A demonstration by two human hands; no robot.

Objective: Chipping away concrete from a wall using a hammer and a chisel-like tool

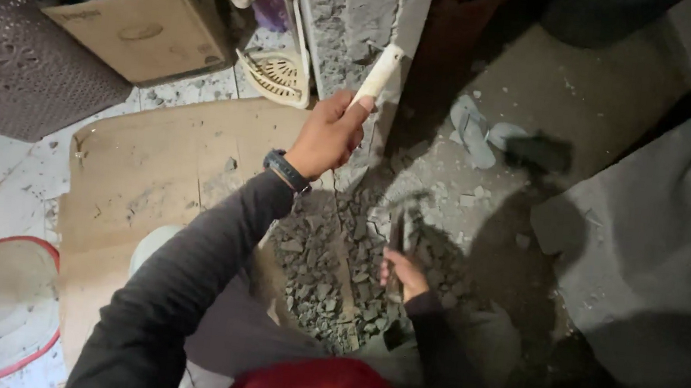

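- Your left hand [330,136] has its fingers closed around a pale chisel [376,74], its tip against the chipped wall edge [356,22] at twelve o'clock.
- Your right hand [406,275] grips a blurred hammer [403,222] low at five o'clock.
- Rubble [327,279] already covers the floor; much plaster remains on the wall.

cardboard box [143,28]: upper left, on the floor beside a grey perforated mat — plain brown, boxy, a faint oval mark on its top face
flattened cardboard sheet [157,173]: spread on the floor below the box — tan, dusty, creased
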